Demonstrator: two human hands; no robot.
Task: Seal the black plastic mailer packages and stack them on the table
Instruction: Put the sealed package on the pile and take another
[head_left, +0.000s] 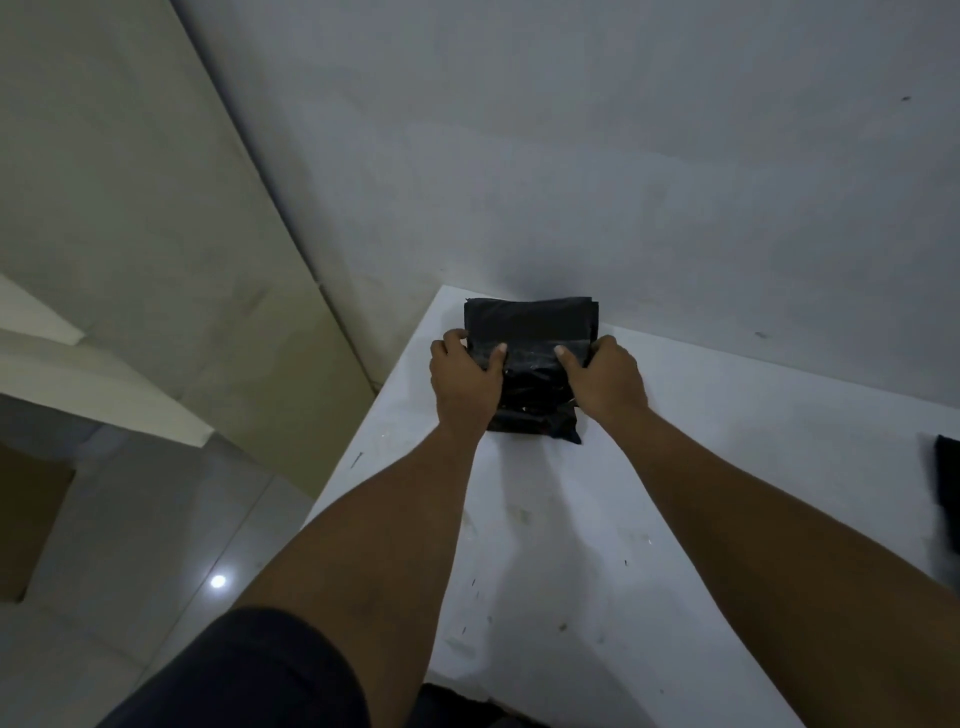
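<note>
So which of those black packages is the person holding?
The crumpled nearer package, gripped between the left hand and right hand. The flatter package lies behind it by the wall.

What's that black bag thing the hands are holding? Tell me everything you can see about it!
It is a black mailer package made of thin, shiny, crinkly plastic, and it looks stuffed. It lies on the white table near the far corner, close to the grey wall. Its far part looks smoother; its near part is wrinkled. The left hand grips its left side and the right hand its right side, thumbs pressing on top. Whether more packages lie under it is too dark to tell.
</note>
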